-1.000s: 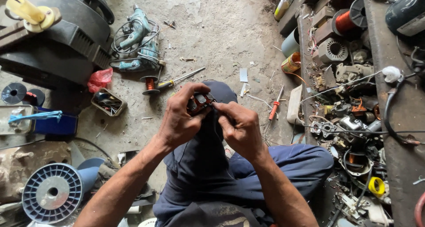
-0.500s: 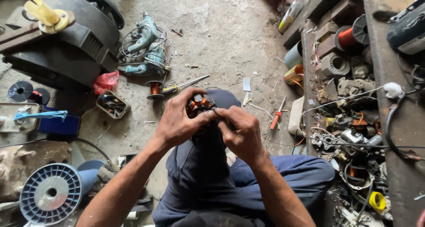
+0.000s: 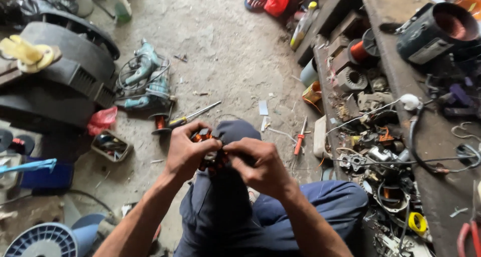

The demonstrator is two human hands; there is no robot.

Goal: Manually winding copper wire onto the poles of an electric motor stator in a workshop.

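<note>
The left hand [image 3: 188,154] and the right hand [image 3: 258,164] meet over the raised knee [image 3: 235,132] of the person, who sits on the concrete floor [image 3: 230,51] in dark blue trousers. Between them they hold a small motor stator [image 3: 209,159] with copper-coloured windings; the left hand's fingers are curled shut around its left side and top, while the right hand's fingertips [image 3: 231,149] are pinched together against its right side. The stator sits just above the knee, mostly hidden by both hands. On the floor just beyond the hands lie a yellow-handled screwdriver [image 3: 193,115] and a small copper wire spool [image 3: 160,121]; a red-handled screwdriver [image 3: 299,137] lies to the right of the knee. Farther left are two teal power tools [image 3: 145,79] with coiled cords, a red rag [image 3: 101,119] and a small tray of parts [image 3: 110,146]. Along the floor's right side runs a low wooden shelf [image 3: 386,51] cluttered with motor parts, wires and a spool of red wire [image 3: 359,50]. A white fan blade [image 3: 42,239] shows in the lower left corner.
</note>
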